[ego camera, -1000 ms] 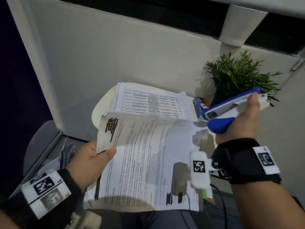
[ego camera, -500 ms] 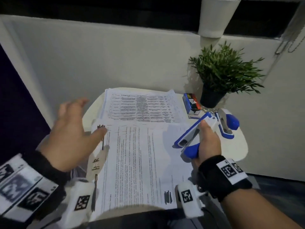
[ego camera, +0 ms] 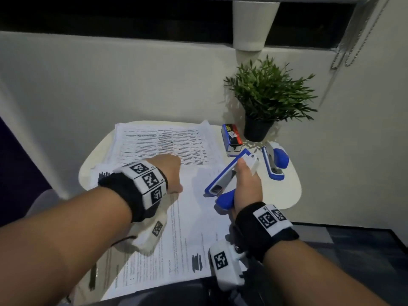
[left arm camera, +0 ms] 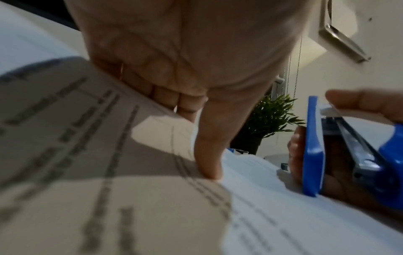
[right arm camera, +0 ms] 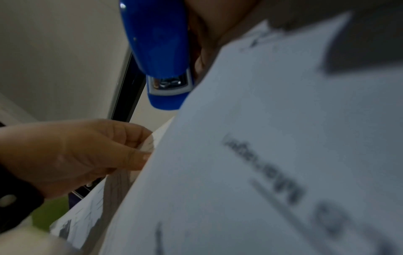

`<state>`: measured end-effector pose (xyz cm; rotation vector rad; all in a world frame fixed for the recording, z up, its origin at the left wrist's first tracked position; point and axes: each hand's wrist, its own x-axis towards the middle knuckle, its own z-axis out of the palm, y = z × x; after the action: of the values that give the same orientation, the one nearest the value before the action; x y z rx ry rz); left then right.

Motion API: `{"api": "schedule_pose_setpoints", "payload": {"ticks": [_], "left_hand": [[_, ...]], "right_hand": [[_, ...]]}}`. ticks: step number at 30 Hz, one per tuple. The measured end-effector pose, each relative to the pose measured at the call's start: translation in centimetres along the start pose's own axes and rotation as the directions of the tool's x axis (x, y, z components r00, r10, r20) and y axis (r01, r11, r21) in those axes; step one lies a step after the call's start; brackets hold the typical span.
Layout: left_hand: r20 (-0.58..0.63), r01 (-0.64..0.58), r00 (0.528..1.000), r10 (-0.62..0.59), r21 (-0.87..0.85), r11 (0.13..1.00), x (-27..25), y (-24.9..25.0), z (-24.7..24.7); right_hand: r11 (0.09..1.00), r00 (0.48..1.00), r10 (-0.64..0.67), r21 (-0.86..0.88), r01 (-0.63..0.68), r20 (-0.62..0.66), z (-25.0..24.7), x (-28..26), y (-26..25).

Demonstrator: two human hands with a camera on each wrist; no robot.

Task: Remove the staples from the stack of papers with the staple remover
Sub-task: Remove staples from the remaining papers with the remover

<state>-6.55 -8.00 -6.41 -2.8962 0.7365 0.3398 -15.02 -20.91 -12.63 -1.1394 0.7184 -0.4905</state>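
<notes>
**Left hand on papers, right hand gripping blue tool over the sheet**

Nearest me I saw the printed papers [ego camera: 187,228] lying flat, their near edge hanging off the small white table [ego camera: 287,195] toward my lap. My left hand [ego camera: 170,173] sat on the upper left part of the top sheet, knuckles up in the head view. The left wrist view showed the thumb [left arm camera: 209,155] pressed straight down on the page, the other fingers curled, with a lifted sheet running under them; the right wrist view showed a folded paper corner pinched between thumb and fingers.

Just right of it, close but not touching, my right hand [ego camera: 247,186] was wrapped around the blue-and-white staple remover [ego camera: 229,175], thumb along its top. The tool's lower end was just over the right part of the same sheet; I couldn't tell if it touched. No staple could be made out.

Farther back, a second stack of printed sheets [ego camera: 163,140] lay on the table. Right of that sat a small blue staple box [ego camera: 231,138], and beside it a second blue-and-white stapler [ego camera: 276,160] lay on the table, apart from both hands. Behind them a potted green plant [ego camera: 269,96] stood against the wall.
</notes>
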Motion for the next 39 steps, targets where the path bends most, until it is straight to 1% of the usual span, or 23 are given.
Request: {"api": "schedule_pose_setpoints", "payload": {"ticks": [2, 4, 5, 6, 8, 9, 10, 12, 15, 16, 19, 21, 22, 24, 25, 26, 28, 29, 30, 32, 34, 37, 39], "left_hand": [[-0.116, -0.045, 0.993, 0.038, -0.058, 0.997, -0.6, -0.4, 0.2], [-0.258, -0.129, 0.959, 0.112, -0.049, 0.99, -1.8, -0.5, 1.1], [-0.349, -0.197, 0.917, 0.194, 0.026, 0.98, -2.3, -0.4, 1.9], [-0.418, -0.28, 0.855, 0.308, 0.127, 0.951, -2.9, -0.3, 2.9], [-0.495, -0.4, 0.737, 0.46, 0.23, 0.887, -4.0, -0.4, 4.8], [-0.544, -0.435, 0.683, 0.487, 0.232, 0.87, -4.3, -0.6, 5.9], [-0.569, -0.446, 0.655, 0.498, 0.241, 0.862, -4.3, -0.8, 7.2], [-0.545, -0.404, 0.697, 0.466, 0.238, 0.883, -4.7, -0.9, 8.7], [-0.452, -0.375, 0.784, 0.426, 0.201, 0.905, -4.8, -0.5, 10.6], [-0.457, -0.379, 0.783, 0.423, 0.189, 0.906, -4.7, -0.4, 10.8], [-0.51, -0.406, 0.749, 0.422, 0.149, 0.902, -4.6, -0.5, 10.2], [-0.534, -0.417, 0.746, 0.399, 0.092, 0.904, -4.9, -0.6, 9.0], [-0.538, -0.416, 0.756, 0.374, 0.047, 0.908, -5.0, -0.7, 8.2], [-0.493, -0.342, 0.823, 0.281, -0.035, 0.939, -5.0, -1.3, 6.4], [-0.496, -0.296, 0.835, 0.237, -0.042, 0.954, -4.8, -2.0, 5.7], [-0.511, -0.274, 0.834, 0.208, -0.057, 0.96, -4.4, -2.7, 5.3], [-0.487, -0.271, 0.858, 0.166, -0.155, 0.95, -3.7, -4.2, 4.7], [-0.442, -0.278, 0.882, 0.161, -0.215, 0.936, -3.3, -4.8, 4.6], [-0.41, -0.281, 0.898, 0.16, -0.254, 0.925, -3.2, -5.1, 4.4], [-0.393, -0.296, 0.902, 0.177, -0.266, 0.917, -3.2, -5.5, 4.0], [-0.431, -0.331, 0.881, 0.196, -0.264, 0.906, -3.4, -5.6, 3.3], [-0.438, -0.37, 0.869, 0.23, -0.269, 0.889, -4.0, -5.7, 2.4], [-0.448, -0.383, 0.862, 0.238, -0.268, 0.884, -4.7, -5.6, 2.1]], "right_hand": [[1.0, 1.0, -0.024, -0.005, 0.024, -0.006, -0.3, 0.1, 0.0], [0.999, 0.999, -0.043, -0.003, 0.043, -0.004, -0.4, 0.1, 0.0], [0.999, 0.999, -0.044, -0.002, 0.044, 0.001, -0.5, 0.2, 0.1], [0.999, 0.999, -0.039, -0.003, 0.039, 0.007, -0.5, 0.3, 0.2], [1.0, 1.0, -0.022, -0.002, 0.022, 0.015, -0.5, 0.3, 0.4], [1.0, 1.0, -0.014, 0.003, 0.014, 0.024, -0.5, 0.4, 0.5], [1.0, 0.999, -0.011, 0.01, 0.011, 0.032, -0.5, 0.5, 0.6], [1.0, 1.0, -0.004, 0.017, 0.004, 0.027, -0.6, 0.7, 0.7], [1.0, 1.0, 0.007, 0.008, -0.007, -0.001, -0.6, 0.7, 0.8], [1.0, 1.0, 0.004, 0.006, -0.004, -0.011, -0.5, 0.8, 0.9], [1.0, 0.999, -0.005, 0.013, 0.005, -0.037, -0.4, 0.8, 1.2], [0.999, 0.999, -0.01, 0.037, 0.011, -0.034, -0.4, 0.8, 1.4], [0.998, 0.999, -0.008, 0.054, 0.01, -0.04, -0.5, 0.9, 1.4], [0.997, 1.0, 0.007, 0.08, -0.004, -0.029, -0.7, 0.7, 1.4], [0.997, 1.0, 0.003, 0.081, -0.002, -0.009, -0.9, 0.5, 1.3], [0.997, 1.0, 0.002, 0.077, -0.004, 0.027, -0.9, 0.1, 1.0], [0.996, 0.991, -0.008, 0.085, -0.003, 0.134, -0.9, -0.8, 0.1], [0.994, 0.985, -0.056, 0.101, 0.04, 0.16, -0.7, -1.3, -0.5], [0.985, 0.976, -0.151, 0.111, 0.134, 0.156, -0.4, -1.7, -1.2], [0.93, 0.927, -0.361, 0.111, 0.35, 0.105, 0.5, -2.3, -3.2], [0.878, 0.869, -0.479, 0.085, 0.472, 0.125, 1.7, -3.1, -5.0], [0.747, 0.75, -0.594, -0.147, 0.648, 0.29, 3.5, -4.1, -6.2], [0.634, 0.677, -0.601, -0.263, 0.727, 0.424, 4.4, -4.7, -5.7]]}}
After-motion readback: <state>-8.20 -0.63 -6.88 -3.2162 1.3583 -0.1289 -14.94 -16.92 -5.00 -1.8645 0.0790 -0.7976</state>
